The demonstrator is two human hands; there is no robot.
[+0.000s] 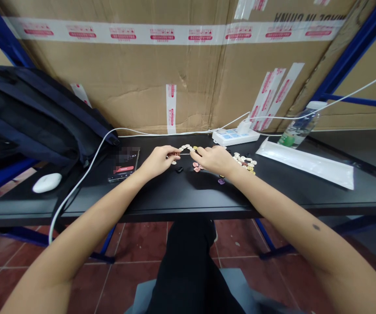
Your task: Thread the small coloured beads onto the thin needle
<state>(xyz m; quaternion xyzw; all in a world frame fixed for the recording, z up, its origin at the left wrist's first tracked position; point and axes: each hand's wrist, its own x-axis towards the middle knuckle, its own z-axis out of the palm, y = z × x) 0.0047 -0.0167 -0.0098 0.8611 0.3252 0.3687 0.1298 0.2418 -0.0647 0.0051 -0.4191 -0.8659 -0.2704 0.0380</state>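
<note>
My left hand point(160, 161) is closed in a pinch around small reddish-brown pieces point(175, 154) that look like buttons or beads. A thin pale cord point(184, 154) stretches from there to my right hand point(212, 158), whose fingers are pinched on its other end. Behind the cord, small white pieces point(186, 147) lie in an arc between the hands. Pink pieces point(196, 166) and a black piece point(179, 170) rest in front. Beyond my right wrist is a loose pile of white, yellow and brown pieces point(240, 159). One purple piece point(221, 181) lies nearer the edge.
On the black table point(175, 198), a power strip point(235, 136), a clear bottle point(301, 125) and a long white packet point(305, 163) stand or lie to the right. Leftward are a phone-like dark box point(124, 165), a white mouse point(47, 182), a backpack point(40, 113) and a white cable point(86, 174).
</note>
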